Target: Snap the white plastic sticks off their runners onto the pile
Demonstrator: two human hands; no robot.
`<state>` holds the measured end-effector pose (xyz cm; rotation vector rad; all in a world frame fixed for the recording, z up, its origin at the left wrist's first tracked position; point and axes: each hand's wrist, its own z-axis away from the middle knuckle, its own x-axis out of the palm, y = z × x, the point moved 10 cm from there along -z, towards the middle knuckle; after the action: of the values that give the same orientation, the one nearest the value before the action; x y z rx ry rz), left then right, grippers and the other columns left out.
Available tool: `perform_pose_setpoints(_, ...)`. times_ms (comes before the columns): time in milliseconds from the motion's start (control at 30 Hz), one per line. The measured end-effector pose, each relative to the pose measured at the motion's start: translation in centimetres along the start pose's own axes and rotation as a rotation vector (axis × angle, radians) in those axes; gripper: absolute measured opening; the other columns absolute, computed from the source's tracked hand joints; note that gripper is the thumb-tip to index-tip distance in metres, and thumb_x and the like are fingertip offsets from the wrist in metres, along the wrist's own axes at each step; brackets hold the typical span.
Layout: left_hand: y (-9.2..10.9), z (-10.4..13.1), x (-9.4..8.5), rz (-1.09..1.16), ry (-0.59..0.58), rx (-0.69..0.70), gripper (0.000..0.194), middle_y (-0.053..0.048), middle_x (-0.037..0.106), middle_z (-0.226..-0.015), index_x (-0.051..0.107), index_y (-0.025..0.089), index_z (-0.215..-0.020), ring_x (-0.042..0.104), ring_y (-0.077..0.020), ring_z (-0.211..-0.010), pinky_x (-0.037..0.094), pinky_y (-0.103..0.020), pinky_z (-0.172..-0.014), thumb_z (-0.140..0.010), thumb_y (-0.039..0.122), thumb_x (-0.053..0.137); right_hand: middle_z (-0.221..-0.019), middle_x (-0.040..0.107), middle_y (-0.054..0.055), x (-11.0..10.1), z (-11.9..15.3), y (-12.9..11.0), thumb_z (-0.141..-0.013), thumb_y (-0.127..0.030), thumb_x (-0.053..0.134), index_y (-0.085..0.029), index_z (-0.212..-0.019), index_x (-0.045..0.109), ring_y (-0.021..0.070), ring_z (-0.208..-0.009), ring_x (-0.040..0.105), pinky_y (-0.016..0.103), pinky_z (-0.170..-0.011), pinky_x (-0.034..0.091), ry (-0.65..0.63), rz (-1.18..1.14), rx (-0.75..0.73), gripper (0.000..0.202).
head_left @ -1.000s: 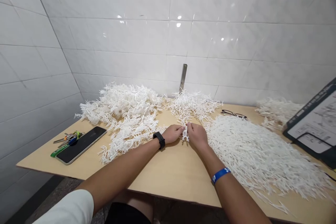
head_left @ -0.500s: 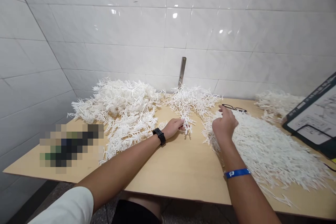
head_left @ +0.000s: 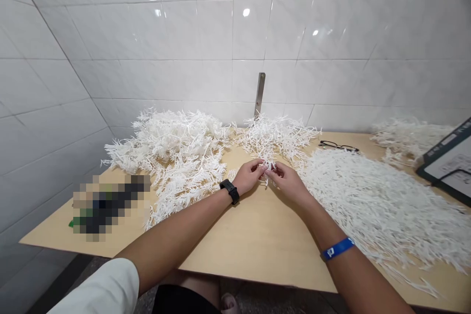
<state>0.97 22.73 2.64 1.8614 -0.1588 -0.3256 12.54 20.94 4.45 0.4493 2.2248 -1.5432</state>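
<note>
My left hand [head_left: 249,176], with a black watch on its wrist, pinches a small white branched plastic piece [head_left: 268,165] over the middle of the table. Close against it, my right hand [head_left: 287,182] has its fingers closed on the same piece; a blue band circles that forearm. Parts of the piece stick out above and below the fingertips. Behind the hands lies a small heap of white branched pieces [head_left: 281,135]. A larger heap [head_left: 176,132] is to the left, and a wide, flat pile of white pieces [head_left: 375,201] spreads to the right.
Black-framed glasses [head_left: 338,146] lie behind the right pile. A dark green-edged case [head_left: 445,157] leans at the far right, near another white heap [head_left: 412,137]. A metal strip [head_left: 259,94] stands against the tiled wall. Blurred items [head_left: 110,206] lie at the left.
My right hand has come from the edge of the right pile to the middle and closed on the piece in my left hand. The view has shifted slightly.
</note>
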Motion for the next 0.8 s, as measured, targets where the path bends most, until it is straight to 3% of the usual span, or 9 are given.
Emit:
perform_pose_setpoints(67,-0.5,0.0,-0.4,0.045,0.045,-0.037,0.028,-0.003,0.058,-0.077,0.057,0.012,-0.099,0.053,-0.0105,-0.067,0.044,-0.023,-0.065,-0.082,0.034,0.057,-0.060,0.048,-0.003,0.2,-0.1,0.4,-0.080,-0.050,0.056,-0.019,-0.068,0.048,0.0132,-0.058,0.043,0.026,-0.055,0.032,-0.009,-0.006,0.015,0.034)
perform_pose_setpoints(300,0.4,0.2,-0.3,-0.034,0.047,0.000,0.016,0.001,0.054,-0.074,0.054,0.014,-0.091,0.049,-0.0090,-0.068,0.041,-0.022,-0.066,-0.079,0.024,0.058,-0.053,0.047,-0.003,0.0,-0.2,1.5,-0.077,-0.047,0.058,-0.019,-0.062,0.047,0.0117,-0.052,0.045,0.026,-0.053,0.038,0.023,-0.276,0.143,0.033)
perform_pose_setpoints(567,0.2,0.0,-1.7,-0.049,0.137,0.000,0.023,-0.001,0.055,-0.074,0.061,0.012,-0.084,0.045,-0.0107,-0.069,0.038,-0.023,-0.067,-0.077,0.034,0.058,-0.070,0.059,0.002,0.8,0.2,3.0,-0.072,-0.038,0.062,-0.018,-0.086,0.062,0.0149,-0.060,0.058,0.030,-0.058,0.052,0.032,-0.722,0.318,0.025)
perform_pose_setpoints(700,0.2,0.0,-1.3,-0.062,0.109,0.008,0.023,0.000,0.054,-0.068,0.061,0.011,-0.077,0.044,-0.0102,-0.066,0.037,-0.023,-0.064,-0.079,0.033,0.055,-0.069,0.059,0.001,2.1,0.3,2.5,-0.066,-0.036,0.070,-0.017,-0.093,0.060,0.0135,-0.057,0.055,0.030,-0.056,0.050,-0.083,-0.693,0.298,0.034)
perform_pose_setpoints(800,0.1,0.2,-1.3,-0.049,0.126,-0.003,0.021,0.000,0.053,-0.066,0.060,0.011,-0.075,0.045,-0.0098,-0.064,0.037,-0.022,-0.062,-0.078,0.031,0.055,-0.070,0.058,0.000,3.0,0.4,1.7,-0.064,-0.040,0.074,-0.017,-0.095,0.058,0.0137,-0.057,0.054,0.030,-0.056,0.048,-0.176,-0.550,0.199,0.041)
